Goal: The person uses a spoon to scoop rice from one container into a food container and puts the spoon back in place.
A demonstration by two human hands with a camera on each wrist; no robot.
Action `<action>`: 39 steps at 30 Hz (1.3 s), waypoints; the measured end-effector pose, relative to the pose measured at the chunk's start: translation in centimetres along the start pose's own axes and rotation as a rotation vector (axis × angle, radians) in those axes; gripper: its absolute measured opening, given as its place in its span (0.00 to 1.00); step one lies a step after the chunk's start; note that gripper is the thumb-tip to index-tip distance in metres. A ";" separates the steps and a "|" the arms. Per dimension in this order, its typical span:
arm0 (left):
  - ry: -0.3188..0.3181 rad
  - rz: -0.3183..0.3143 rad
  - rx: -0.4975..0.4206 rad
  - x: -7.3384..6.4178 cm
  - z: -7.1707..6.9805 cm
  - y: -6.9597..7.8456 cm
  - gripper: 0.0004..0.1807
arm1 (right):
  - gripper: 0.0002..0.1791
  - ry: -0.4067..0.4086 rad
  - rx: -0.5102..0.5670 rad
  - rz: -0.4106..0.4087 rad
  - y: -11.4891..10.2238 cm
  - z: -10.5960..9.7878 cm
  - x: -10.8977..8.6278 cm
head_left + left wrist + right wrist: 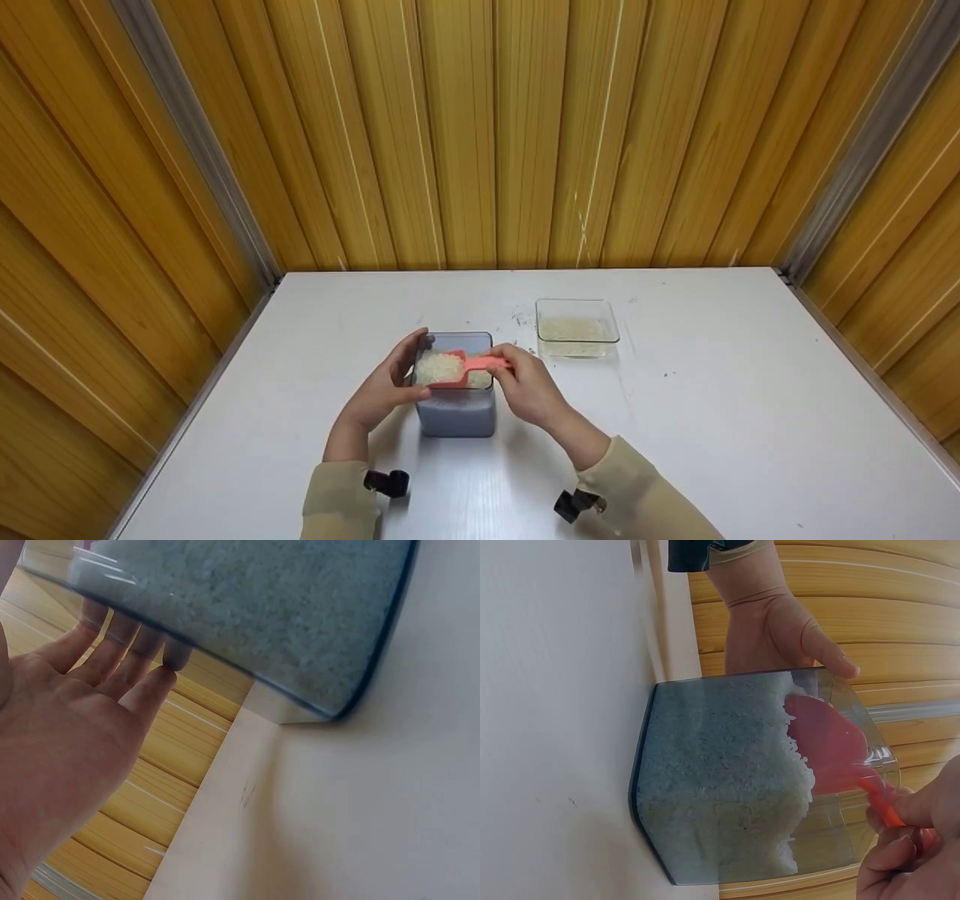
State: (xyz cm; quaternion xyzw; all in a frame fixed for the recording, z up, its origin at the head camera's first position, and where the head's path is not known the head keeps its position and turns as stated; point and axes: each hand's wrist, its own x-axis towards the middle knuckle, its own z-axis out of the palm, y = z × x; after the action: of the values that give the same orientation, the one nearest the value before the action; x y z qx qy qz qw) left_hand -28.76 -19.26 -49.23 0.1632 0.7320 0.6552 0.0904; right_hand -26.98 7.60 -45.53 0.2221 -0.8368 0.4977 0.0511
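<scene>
A clear bluish container (456, 420) holding white rice (727, 765) stands on the white table. My left hand (382, 386) holds it at its left side, thumb by the near rim and fingers along the wall. In the left wrist view, those fingertips (177, 664) lie against the clear wall. My right hand (531, 386) grips the handle of a pink scoop (480, 364) at the container's right rim. Heaped with rice, the scoop's bowl is level with the container's mouth in the head view. Seen through the wall in the right wrist view, it sits just above the rice surface.
A low clear glass dish (579, 341) with a layer of rice stands behind and right of the container. Scattered dark bits (520, 318) lie on the table (262, 405) beside it. Wood-patterned panels (525, 135) wall in the back and sides.
</scene>
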 end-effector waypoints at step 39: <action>-0.028 0.009 -0.071 0.0 0.0 0.1 0.62 | 0.16 0.061 0.484 0.143 4.4 0.2 -0.4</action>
State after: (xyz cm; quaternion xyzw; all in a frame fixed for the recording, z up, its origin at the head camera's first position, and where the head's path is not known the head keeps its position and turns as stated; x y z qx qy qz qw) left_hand -28.77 -19.22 -49.17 0.1725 0.7060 0.6790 0.1036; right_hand -28.50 9.36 -49.29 0.1530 -0.7050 0.6924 -0.0135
